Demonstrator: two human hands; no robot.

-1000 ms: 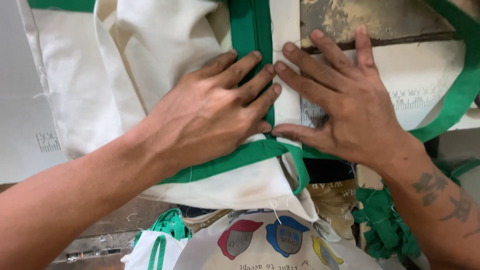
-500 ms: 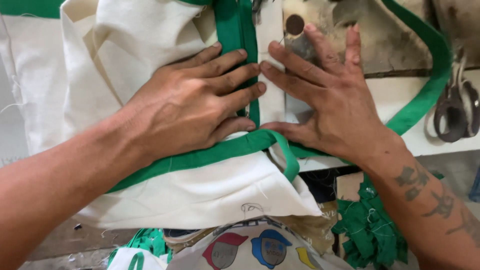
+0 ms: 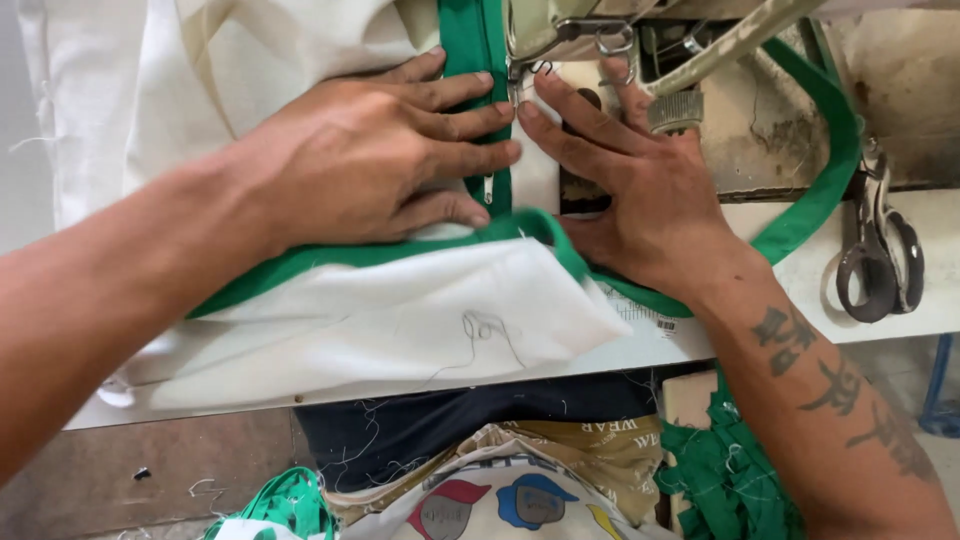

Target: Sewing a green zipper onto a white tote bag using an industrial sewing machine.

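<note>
My left hand [image 3: 380, 160] lies flat on white cloth [image 3: 400, 310] with green binding tape [image 3: 478, 40], fingers spread and pointing right. My right hand [image 3: 640, 190] presses flat on the same cloth just right of the green strip, fingertips close to the sewing machine's presser foot [image 3: 530, 70]. Both hands pin the fabric to the machine bed; neither grips anything. A folded flap of the cloth hangs toward me over the table edge.
Dark-handled scissors [image 3: 880, 250] lie on the white table [image 3: 800, 320] at the right. A loop of green tape [image 3: 830, 170] runs beside them. Green scraps [image 3: 730, 480] pile below the table; printed fabric [image 3: 500, 490] sits in my lap.
Both hands and the cloth have slid away from me toward the machine head; the presser foot and the scissors have come into view.
</note>
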